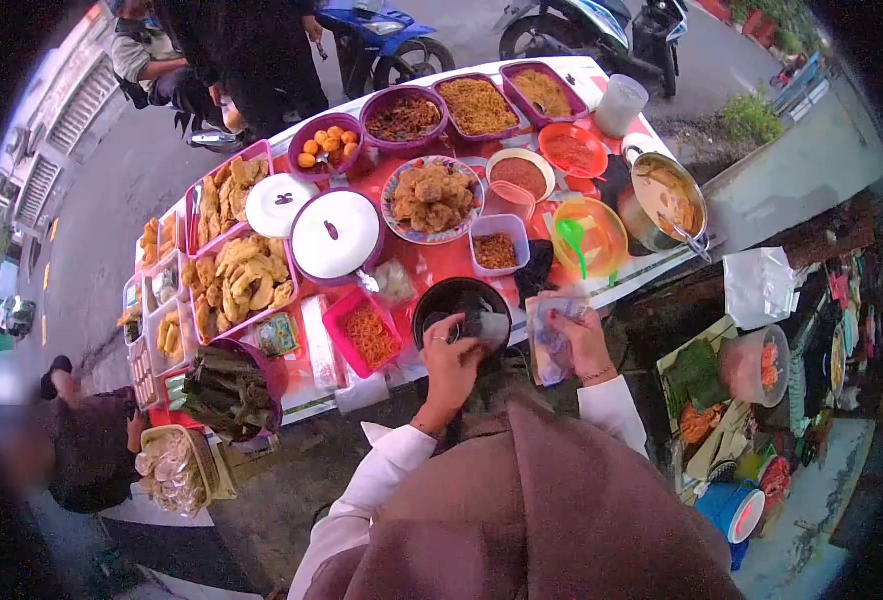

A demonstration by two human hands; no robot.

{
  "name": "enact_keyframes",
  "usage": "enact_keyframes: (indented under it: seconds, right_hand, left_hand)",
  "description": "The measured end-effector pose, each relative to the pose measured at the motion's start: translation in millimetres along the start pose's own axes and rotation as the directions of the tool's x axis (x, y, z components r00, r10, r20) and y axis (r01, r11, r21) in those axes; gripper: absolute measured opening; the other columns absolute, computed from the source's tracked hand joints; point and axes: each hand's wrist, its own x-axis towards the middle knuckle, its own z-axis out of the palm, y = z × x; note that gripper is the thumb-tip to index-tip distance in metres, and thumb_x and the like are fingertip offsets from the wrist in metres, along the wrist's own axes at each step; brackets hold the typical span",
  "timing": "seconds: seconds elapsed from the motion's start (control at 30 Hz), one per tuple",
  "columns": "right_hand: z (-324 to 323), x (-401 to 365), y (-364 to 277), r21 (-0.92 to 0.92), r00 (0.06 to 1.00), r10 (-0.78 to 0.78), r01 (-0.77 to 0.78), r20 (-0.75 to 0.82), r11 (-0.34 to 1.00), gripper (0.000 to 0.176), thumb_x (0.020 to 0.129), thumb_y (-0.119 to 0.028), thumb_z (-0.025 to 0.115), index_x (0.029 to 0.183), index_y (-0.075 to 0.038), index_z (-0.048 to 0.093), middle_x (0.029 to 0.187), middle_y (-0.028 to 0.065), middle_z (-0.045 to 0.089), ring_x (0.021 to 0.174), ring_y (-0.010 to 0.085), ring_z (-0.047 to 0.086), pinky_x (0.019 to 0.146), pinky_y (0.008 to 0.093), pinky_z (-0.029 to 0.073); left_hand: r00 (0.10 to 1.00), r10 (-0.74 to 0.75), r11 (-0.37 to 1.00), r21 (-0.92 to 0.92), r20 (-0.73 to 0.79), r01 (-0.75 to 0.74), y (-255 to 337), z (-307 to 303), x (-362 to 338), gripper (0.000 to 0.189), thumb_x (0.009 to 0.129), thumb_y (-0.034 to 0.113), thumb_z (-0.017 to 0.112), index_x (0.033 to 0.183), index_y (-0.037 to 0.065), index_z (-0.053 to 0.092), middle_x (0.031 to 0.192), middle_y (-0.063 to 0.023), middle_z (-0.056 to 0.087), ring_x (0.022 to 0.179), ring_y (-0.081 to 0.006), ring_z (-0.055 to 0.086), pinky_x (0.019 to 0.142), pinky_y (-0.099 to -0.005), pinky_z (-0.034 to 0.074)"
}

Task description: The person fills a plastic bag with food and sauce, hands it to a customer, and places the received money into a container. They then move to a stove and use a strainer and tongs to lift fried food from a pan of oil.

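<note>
My left hand (450, 372), a ring on one finger, reaches over the near rim of a black bowl (430, 297). Its fingers are pinched together beside a pale, see-through piece (494, 327); I cannot tell what they grip. To the right of the bowl, my right hand (590, 348) is closed on a small stack of bluish and brown banknotes (554, 350). A pink tray of orange noodles (370, 335) stands left of the bowl. Beyond it is a clear tub of dark fried bits (498, 250). An orange plate (602, 245) carries a green spoon (572, 240).
Fried food trays (245, 280), lidded pots (337, 240) and a fried-chicken plate (432, 200) crowd the table. A metal pot (667, 200) stands at the right end. A person in dark clothes (252, 60) is across the table, another (92, 440) at left. Motorbikes (382, 40) are parked behind.
</note>
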Motion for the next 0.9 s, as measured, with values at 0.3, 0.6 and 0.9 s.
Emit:
enact_keyframes:
  seconds: [0.3, 0.6, 0.9]
  right_hand:
    - [19, 22, 8, -0.089, 0.947, 0.138, -0.117, 0.29, 0.989, 0.024, 0.079, -0.005, 0.066, 0.103, -0.001, 0.063, 0.099, 0.0041, 0.065, 0.088, 0.0143, 0.061, 0.079, 0.0282, 0.048]
    - [-35, 64, -71, -0.074, 0.998, -0.063, 0.064, 0.014, 0.995, 0.027, 0.081, -0.005, 0.062, 0.108, -0.001, 0.06, 0.098, 0.0073, 0.066, 0.081, 0.014, 0.062, 0.073, 0.0263, 0.05]
    - [-57, 55, -62, -0.036, 0.995, 0.05, -0.047, 0.084, 0.998, 0.03, 0.079, 0.001, 0.061, 0.109, 0.003, 0.06, 0.102, 0.011, 0.065, 0.085, 0.0163, 0.063, 0.077, 0.03, 0.051]
  left_hand:
    - [0.986, -0.095, 0.878, -0.455, 0.139, 0.149, 14, 4, 12, 0.013, 0.078, 0.006, 0.064, 0.089, 0.0, 0.065, 0.089, -0.0095, 0.06, 0.084, -0.0218, 0.059, 0.075, -0.0303, 0.045]
    - [0.717, 0.332, 0.94, -0.273, 0.613, -0.203, -51, 63, 52, 0.016, 0.074, 0.005, 0.057, 0.087, 0.0, 0.065, 0.093, -0.0167, 0.063, 0.089, -0.0319, 0.06, 0.079, -0.0404, 0.048]
    - [0.758, 0.296, 0.538, 0.554, 0.581, -0.635, -98, 122, 38, 0.032, 0.081, 0.019, 0.05, 0.107, 0.008, 0.064, 0.11, -0.0128, 0.061, 0.107, -0.0273, 0.055, 0.096, -0.0426, 0.037]
